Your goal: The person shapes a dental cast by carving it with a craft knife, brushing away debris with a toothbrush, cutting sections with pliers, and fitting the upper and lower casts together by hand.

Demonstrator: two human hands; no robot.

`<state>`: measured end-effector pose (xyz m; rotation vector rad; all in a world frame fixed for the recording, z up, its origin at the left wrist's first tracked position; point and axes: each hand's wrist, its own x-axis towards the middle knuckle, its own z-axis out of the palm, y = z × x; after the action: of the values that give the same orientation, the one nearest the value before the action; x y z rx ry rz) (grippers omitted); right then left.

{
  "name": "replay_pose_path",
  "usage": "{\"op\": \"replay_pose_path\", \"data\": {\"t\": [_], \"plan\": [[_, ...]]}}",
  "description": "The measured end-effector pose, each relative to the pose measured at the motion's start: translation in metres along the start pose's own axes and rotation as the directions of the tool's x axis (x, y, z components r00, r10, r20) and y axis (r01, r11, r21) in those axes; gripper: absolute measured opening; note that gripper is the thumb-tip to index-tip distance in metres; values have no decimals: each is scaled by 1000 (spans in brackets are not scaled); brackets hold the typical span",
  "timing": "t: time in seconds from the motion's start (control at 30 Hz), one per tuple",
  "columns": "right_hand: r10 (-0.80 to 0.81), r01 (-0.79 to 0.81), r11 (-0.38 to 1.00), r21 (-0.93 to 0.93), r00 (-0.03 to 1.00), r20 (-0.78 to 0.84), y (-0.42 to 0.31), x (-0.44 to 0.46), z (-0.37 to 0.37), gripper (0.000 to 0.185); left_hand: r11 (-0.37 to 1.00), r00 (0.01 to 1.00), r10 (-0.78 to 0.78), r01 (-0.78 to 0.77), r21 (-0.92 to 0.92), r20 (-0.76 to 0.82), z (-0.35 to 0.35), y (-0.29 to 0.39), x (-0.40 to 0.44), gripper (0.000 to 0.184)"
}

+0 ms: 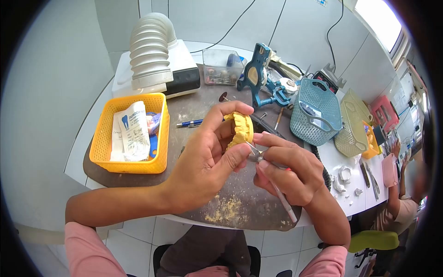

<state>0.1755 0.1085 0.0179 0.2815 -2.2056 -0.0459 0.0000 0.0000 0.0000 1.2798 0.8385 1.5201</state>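
My left hand holds a yellow dental cast upright between thumb and fingers, above the brown mat. My right hand grips a thin carving tool; its metal tip touches or nearly touches the lower edge of the cast. The tool's pale handle slants down to the right, out below the palm. Part of the cast is covered by the left fingers and thumb. Yellow shavings lie on the mat under the hands.
A yellow basket with packets stands left, before a white machine with a ribbed hose. Behind are a clear box and blue articulator. Blue and green baskets stand right; another person sits far right.
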Motion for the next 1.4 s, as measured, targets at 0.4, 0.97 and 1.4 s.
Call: {"op": "replay_pose_path", "data": {"t": [0.4,0.97,1.4], "plan": [[-21,22,999,31,999,-47,-3,2,-1,18,999,997,22,-25,36,74,1,3,-1,63],[-48,48,999,-15,998,-32,-5,-4,-1,31,999,998,2,-5,47,64,4,11,-4,54],[-83,82,997,-10,993,-79,-6,0,2,17,994,995,-89,92,-51,52,5,14,-4,53]]}}
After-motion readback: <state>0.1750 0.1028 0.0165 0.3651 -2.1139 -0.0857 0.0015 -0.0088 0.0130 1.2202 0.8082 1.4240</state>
